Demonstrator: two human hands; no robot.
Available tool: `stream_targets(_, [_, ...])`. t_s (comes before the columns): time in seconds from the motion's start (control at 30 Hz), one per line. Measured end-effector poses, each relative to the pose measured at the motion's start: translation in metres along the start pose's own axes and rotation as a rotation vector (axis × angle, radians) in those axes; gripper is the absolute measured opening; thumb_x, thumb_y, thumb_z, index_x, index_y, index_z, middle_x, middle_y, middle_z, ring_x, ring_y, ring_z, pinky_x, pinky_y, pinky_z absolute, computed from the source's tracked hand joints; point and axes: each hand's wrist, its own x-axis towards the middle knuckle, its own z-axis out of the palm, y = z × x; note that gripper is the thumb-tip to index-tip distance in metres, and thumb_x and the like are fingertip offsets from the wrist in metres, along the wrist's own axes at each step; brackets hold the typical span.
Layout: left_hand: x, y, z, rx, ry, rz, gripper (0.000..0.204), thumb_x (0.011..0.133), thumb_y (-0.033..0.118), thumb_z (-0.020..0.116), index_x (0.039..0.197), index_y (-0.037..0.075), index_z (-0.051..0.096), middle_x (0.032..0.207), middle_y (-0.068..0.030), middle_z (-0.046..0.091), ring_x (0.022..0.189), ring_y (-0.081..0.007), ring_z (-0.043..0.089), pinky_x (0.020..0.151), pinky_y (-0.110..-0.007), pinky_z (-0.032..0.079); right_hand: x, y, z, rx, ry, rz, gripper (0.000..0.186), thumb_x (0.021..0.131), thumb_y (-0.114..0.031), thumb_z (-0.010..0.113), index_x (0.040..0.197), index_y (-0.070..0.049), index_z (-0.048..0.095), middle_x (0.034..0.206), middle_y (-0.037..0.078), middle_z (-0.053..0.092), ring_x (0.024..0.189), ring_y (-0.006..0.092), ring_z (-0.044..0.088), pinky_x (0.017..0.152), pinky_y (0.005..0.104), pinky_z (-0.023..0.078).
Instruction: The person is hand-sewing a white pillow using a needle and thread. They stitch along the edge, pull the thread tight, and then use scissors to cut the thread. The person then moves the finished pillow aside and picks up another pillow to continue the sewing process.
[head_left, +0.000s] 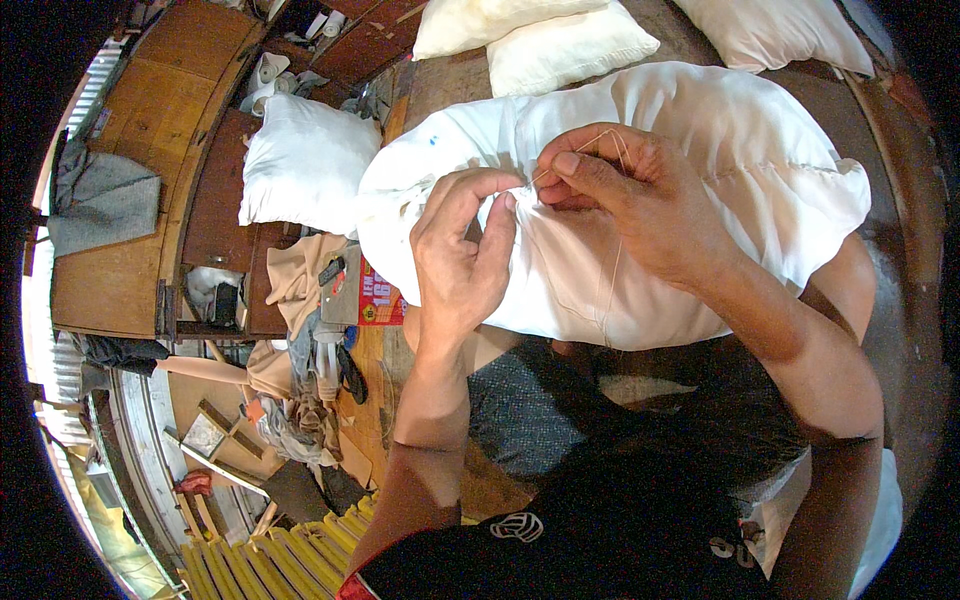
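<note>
A large, stuffed white pillow [700,130] lies across my lap, its cloth gathered into creases near the middle. My left hand [465,245] pinches a fold of this cloth between thumb and forefinger. Close beside it, my right hand [620,190] is closed, with thumb and fingertips together on a pale sewing thread [613,130]. The thread loops above the right fingers, and a strand runs down over the pillow's front. A thin straight line joins the right fingertips to the pinched fold; whether it is a needle or taut thread I cannot tell.
Beyond the pillow lie white cushions [575,45], with another cushion [310,160] to the left. Wooden cabinets [190,60] stand far left. Bunched cloths [300,280] and a red printed box [378,297] sit left of my arm. Yellow slats [290,565] run along the lower left.
</note>
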Motion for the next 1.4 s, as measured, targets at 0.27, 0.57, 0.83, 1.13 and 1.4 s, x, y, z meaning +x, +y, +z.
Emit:
stream_targets(0.27, [-0.003,-0.005,0.004,-0.058,-0.014,-0.045,0.013,0.085,-0.004,0.064,0.096,0.001,0.069,0.092,-0.0116,0.069,0.084,-0.0193,0.065,0.077,-0.030,0.049,-0.004,0.002,0.001,0.030,0.018,0.020,0.020,0.100,-0.015,0.058,0.101,0.004,0.067,0.093,0.008,0.070,0.087,0.0137,0.067,0.082,0.0264,0.058])
stream_targets(0.57, [-0.005,-0.016,0.012,-0.170,0.010,-0.082,0.014,0.085,-0.006,0.064,0.096,0.001,0.070,0.086,-0.0074,0.067,0.074,-0.0116,0.058,0.061,-0.024,0.043,-0.011,0.009,0.006,-0.448,0.094,-0.312,0.017,0.097,-0.016,0.061,0.102,-0.001,0.067,0.080,0.009,0.069,0.072,0.0149,0.067,0.066,0.0282,0.054])
stream_targets(0.83, [-0.006,-0.015,0.010,-0.154,0.003,-0.079,0.013,0.084,-0.005,0.065,0.095,0.001,0.070,0.085,-0.0065,0.067,0.072,-0.0112,0.058,0.060,-0.023,0.042,-0.012,0.012,0.008,-0.483,0.122,-0.374,0.017,0.098,-0.017,0.061,0.104,-0.002,0.067,0.080,0.009,0.069,0.069,0.0143,0.065,0.063,0.0295,0.052])
stream_targets(1.13, [-0.010,-0.020,0.012,-0.197,-0.034,-0.108,0.012,0.085,-0.005,0.065,0.094,0.000,0.069,0.087,-0.0078,0.067,0.077,-0.0143,0.060,0.069,-0.026,0.046,-0.009,0.011,0.007,-0.091,0.072,-0.102,0.019,0.100,-0.013,0.056,0.101,0.004,0.065,0.088,0.008,0.070,0.086,0.0141,0.069,0.078,0.0273,0.058])
stream_targets(1.4, [-0.007,-0.019,0.009,-0.203,-0.060,-0.155,0.011,0.086,-0.004,0.066,0.096,0.000,0.070,0.089,-0.0092,0.070,0.081,-0.0148,0.064,0.075,-0.026,0.049,-0.008,0.005,0.000,-0.161,-0.040,-0.070,0.021,0.101,-0.014,0.058,0.105,0.005,0.065,0.096,0.008,0.070,0.090,0.0141,0.067,0.085,0.0294,0.057])
